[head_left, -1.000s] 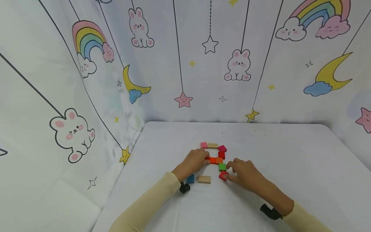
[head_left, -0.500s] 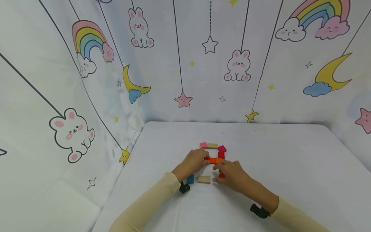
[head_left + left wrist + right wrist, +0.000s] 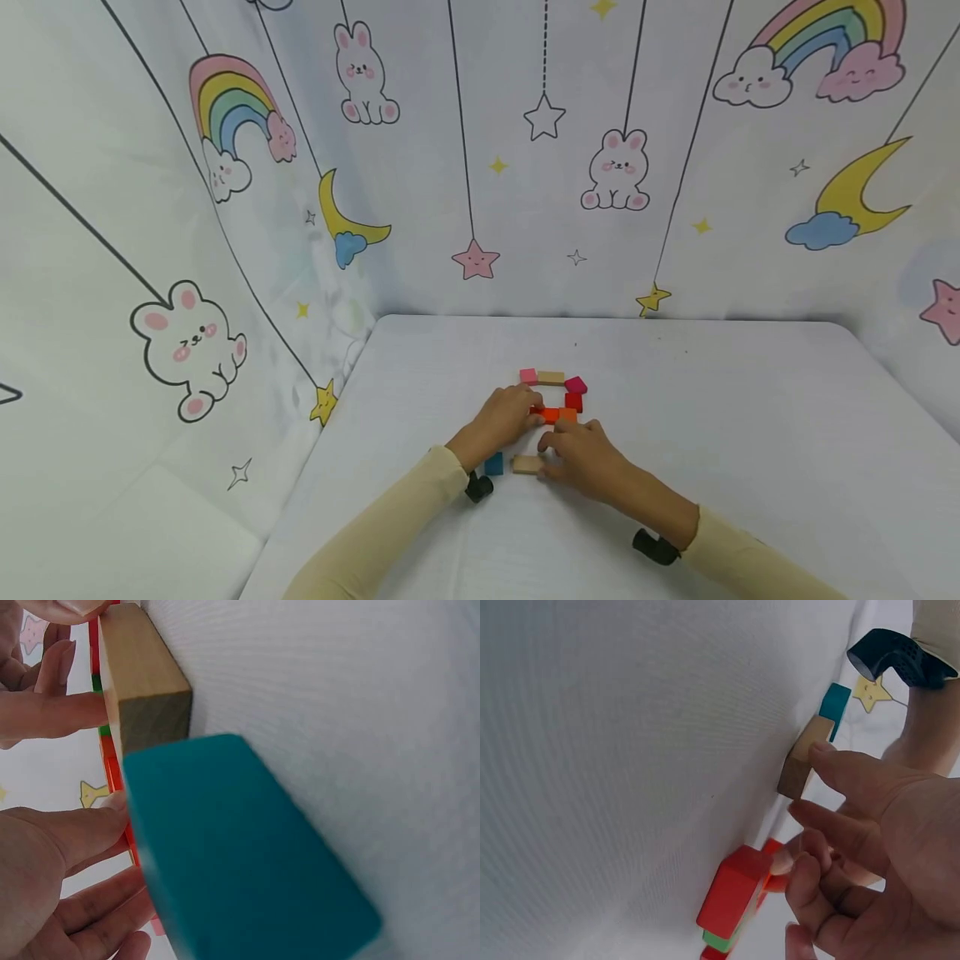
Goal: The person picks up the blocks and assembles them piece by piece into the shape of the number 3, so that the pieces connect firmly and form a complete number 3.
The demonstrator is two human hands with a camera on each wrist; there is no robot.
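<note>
My left hand (image 3: 504, 419) pinches a red block (image 3: 536, 410) at the left end of a short row with a red-orange block (image 3: 551, 416) and an orange block (image 3: 568, 414). My right hand (image 3: 588, 458) has its thumb and index finger at the right end of a plain wooden block (image 3: 527, 465), which lies flat on the table. Left of that block is a blue-green block (image 3: 247, 862), close to the left wrist. A red block (image 3: 735, 892) and a green block (image 3: 718, 941) show in the right wrist view; in the head view my right hand hides them.
Farther back stand a pink block (image 3: 528, 377), another wooden block (image 3: 551, 378), a crimson block (image 3: 576, 385) and a red block (image 3: 573, 402). A white cloth covers the table (image 3: 712, 400). Behind it hangs a printed curtain (image 3: 420, 167).
My right hand has left the red block below the green one and moved left to the near wooden block. The left hand has stayed in place.
</note>
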